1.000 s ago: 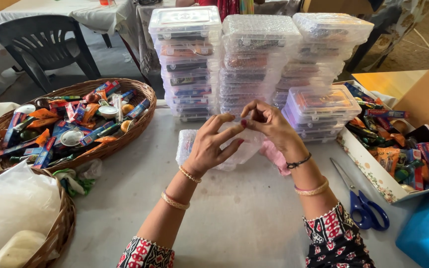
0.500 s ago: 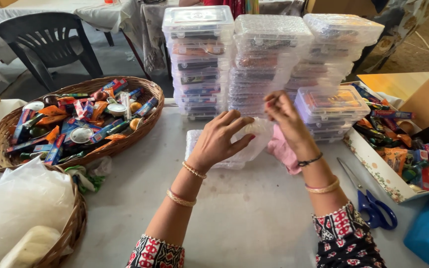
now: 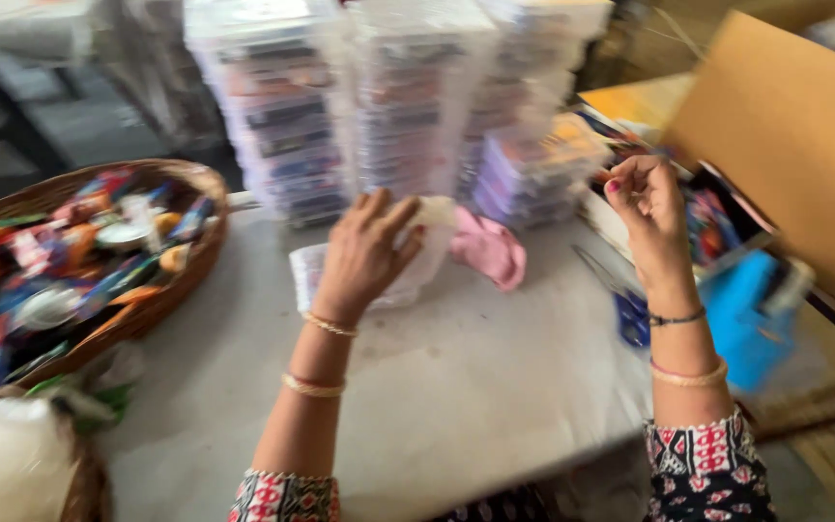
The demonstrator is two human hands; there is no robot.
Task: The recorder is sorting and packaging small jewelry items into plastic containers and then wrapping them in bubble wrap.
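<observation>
- Hands split since a sec ago: left hand (image 3: 364, 253) spread flat on clear plastic pouch (image 3: 393, 271) on desk (image 3: 475, 387).
- Right hand (image 3: 647, 208) lifted away toward cardboard box (image 3: 785, 135), fingers curled; pinching anything? Can't tell, too blurred.

Your left hand (image 3: 364, 253) rests on a clear plastic box (image 3: 408, 266) on the table (image 3: 456, 387); your right hand (image 3: 649, 208) hovers, fingers pinched, near stacked boxes (image 3: 408, 97).

Counts on the white table (image 3: 495, 387)

Two hands: left hand (image 3: 364, 256), right hand (image 3: 647, 208). Four stacks of clear plastic boxes (image 3: 408, 106), box totals blurred. One wicker basket (image 3: 161, 300) of too many small packets to count. One pink cloth (image 3: 490, 249). One pair of blue scissors (image 3: 630, 314). One cardboard box (image 3: 794, 145).
</observation>
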